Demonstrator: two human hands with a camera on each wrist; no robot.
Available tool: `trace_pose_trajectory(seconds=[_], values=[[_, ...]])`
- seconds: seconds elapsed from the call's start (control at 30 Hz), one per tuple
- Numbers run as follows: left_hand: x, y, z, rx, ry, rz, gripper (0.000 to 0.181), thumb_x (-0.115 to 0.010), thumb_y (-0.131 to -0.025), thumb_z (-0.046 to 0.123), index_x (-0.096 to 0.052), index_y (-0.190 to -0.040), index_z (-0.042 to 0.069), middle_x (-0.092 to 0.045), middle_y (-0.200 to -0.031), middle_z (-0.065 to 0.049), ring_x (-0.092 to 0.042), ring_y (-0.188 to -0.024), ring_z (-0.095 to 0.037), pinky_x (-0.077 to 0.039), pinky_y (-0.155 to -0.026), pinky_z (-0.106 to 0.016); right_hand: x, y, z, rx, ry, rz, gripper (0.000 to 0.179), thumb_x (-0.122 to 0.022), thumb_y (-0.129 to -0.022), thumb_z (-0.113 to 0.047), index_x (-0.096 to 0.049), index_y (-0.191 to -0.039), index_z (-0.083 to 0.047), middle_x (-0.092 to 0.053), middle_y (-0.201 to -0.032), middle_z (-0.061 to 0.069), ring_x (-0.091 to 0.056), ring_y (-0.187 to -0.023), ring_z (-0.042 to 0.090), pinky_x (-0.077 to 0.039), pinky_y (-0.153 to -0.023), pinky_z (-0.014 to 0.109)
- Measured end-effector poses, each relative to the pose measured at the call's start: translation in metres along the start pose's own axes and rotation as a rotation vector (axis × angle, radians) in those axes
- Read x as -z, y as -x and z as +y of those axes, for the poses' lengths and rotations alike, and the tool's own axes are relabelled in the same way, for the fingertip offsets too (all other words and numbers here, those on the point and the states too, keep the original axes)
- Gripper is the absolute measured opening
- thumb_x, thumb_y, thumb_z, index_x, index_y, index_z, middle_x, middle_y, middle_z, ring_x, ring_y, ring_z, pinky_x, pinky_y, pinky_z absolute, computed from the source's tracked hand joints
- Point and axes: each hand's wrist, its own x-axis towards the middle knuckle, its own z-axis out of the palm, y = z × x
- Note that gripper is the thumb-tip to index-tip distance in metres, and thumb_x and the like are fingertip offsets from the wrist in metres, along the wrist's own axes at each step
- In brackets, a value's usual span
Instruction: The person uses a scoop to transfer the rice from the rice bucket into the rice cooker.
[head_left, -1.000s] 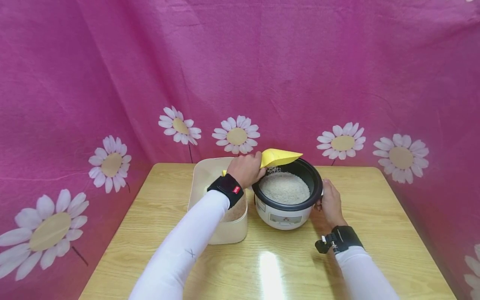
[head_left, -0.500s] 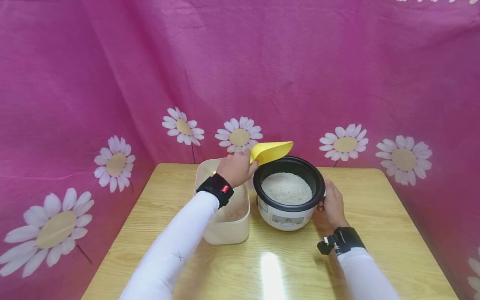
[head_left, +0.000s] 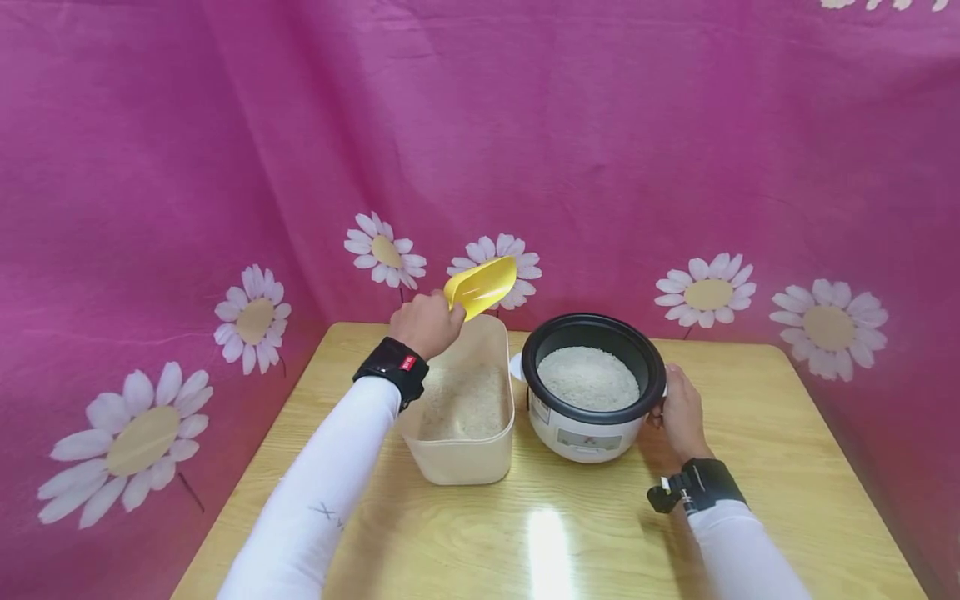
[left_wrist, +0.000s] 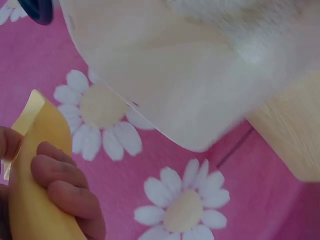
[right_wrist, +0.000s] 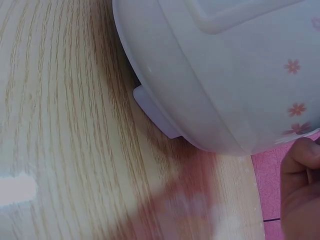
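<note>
My left hand (head_left: 429,323) grips a yellow scoop (head_left: 483,283) above the back of a cream rice bin (head_left: 468,462). Its fingers curl round the handle of the scoop (left_wrist: 35,200) in the left wrist view. Loose rice (head_left: 465,404) lies in the bin. Right of it stands a white rice cooker (head_left: 588,442) with a black inner pot, which holds a mound of white rice (head_left: 588,379). My right hand (head_left: 682,412) holds the cooker at its right side handle. The right wrist view shows curled fingers at the cooker's edge; the handle itself is mostly hidden.
Bin and cooker stand side by side on a light wooden table (head_left: 615,533). A pink curtain (head_left: 600,167) with daisies hangs close behind the table and along its sides. The cooker's left handle (head_left: 517,367) sticks out towards the bin.
My left hand has moved left with the scoop, from over the cooker to over the bin. Grains fell from the scoop in the earliest frame; none fall now. My right hand keeps its hold.
</note>
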Motion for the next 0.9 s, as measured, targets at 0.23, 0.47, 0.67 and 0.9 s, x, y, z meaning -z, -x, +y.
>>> trace_pose_trajectory(seconds=[0.23, 0.47, 0.67, 0.9], values=[[0.007, 0.008, -0.018, 0.041, -0.051, -0.071, 0.033, -0.049, -0.1, 0.029, -0.059, -0.08, 0.004, -0.052, -0.065, -0.005, -0.06, -0.059, -0.027, -0.049, -0.057, -0.04, 0.003, -0.012, 0.019, -0.017, -0.028, 0.027, 0.04, -0.033, -0.111, -0.042, -0.049, -0.084, -0.019, -0.048, -0.054, -0.005, -0.046, -0.046, 0.011, -0.044, -0.046, 0.03], [0.006, 0.018, -0.027, 0.061, -0.089, -0.216, 0.035, -0.055, -0.098, 0.029, -0.06, -0.071, 0.007, -0.044, -0.058, -0.001, -0.049, -0.052, -0.02, -0.038, -0.052, -0.03, 0.004, -0.022, 0.035, -0.023, -0.02, 0.048, 0.044, -0.033, -0.11, -0.051, -0.049, -0.083, -0.02, -0.047, -0.053, -0.007, -0.045, -0.045, 0.01, -0.042, -0.045, 0.03], [0.001, 0.024, -0.021, 0.087, -0.159, -0.311, 0.03, -0.057, -0.099, 0.028, -0.068, -0.084, 0.004, -0.047, -0.062, -0.002, -0.05, -0.059, -0.021, -0.043, -0.058, -0.032, 0.007, -0.022, 0.035, -0.008, 0.004, 0.034, 0.043, -0.033, -0.11, -0.052, -0.049, -0.085, -0.021, -0.048, -0.055, -0.007, -0.045, -0.046, 0.011, -0.044, -0.045, 0.032], [-0.011, 0.026, -0.01, 0.049, -0.189, -0.357, 0.027, -0.06, -0.1, 0.025, -0.074, -0.095, 0.002, -0.061, -0.071, -0.006, -0.057, -0.066, -0.023, -0.054, -0.068, -0.036, 0.006, -0.021, 0.033, 0.006, -0.018, 0.02, 0.042, -0.032, -0.111, -0.048, -0.049, -0.085, -0.02, -0.047, -0.054, -0.007, -0.044, -0.045, 0.011, -0.043, -0.045, 0.03]])
